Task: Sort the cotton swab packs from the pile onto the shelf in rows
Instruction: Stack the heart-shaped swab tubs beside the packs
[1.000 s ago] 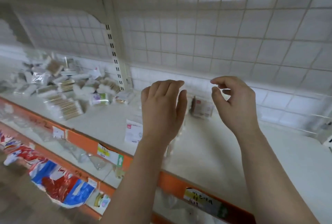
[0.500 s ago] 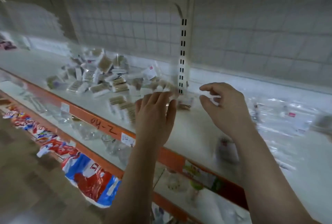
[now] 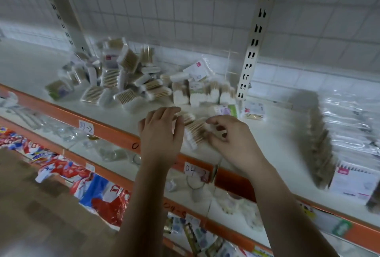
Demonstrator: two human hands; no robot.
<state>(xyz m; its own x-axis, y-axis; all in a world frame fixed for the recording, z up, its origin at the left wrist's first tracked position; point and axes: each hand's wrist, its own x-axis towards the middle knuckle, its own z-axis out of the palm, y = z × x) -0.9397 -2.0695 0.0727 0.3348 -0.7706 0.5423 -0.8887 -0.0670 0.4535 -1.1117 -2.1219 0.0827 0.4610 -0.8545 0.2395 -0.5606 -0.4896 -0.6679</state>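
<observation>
A loose pile of cotton swab packs (image 3: pixel 127 79) lies at the back left of the white shelf (image 3: pixel 273 143). One clear cotton swab pack (image 3: pixel 195 133) with wooden sticks lies near the shelf's front edge. My right hand (image 3: pixel 230 137) has its thumb and curled fingers pinching the right end of this pack. My left hand (image 3: pixel 162 131) hovers at the pack's left side with relaxed, nearly straight fingers and holds nothing. A blurred row of standing packs (image 3: pixel 316 133) runs front to back on the right, ending in a white-labelled pack (image 3: pixel 349 182).
A slotted upright post (image 3: pixel 255 36) rises behind the pile's right end. Clear bagged goods (image 3: pixel 349 116) lie at the far right. The orange front rail (image 3: pixel 107 129) carries price labels. Lower shelves hold glassware and colourful packets (image 3: pixel 98 197).
The view has swung left and down, bringing the pile to the centre. Both hands have dropped from mid-air to the shelf, and my right hand has closed on a pack near the front.
</observation>
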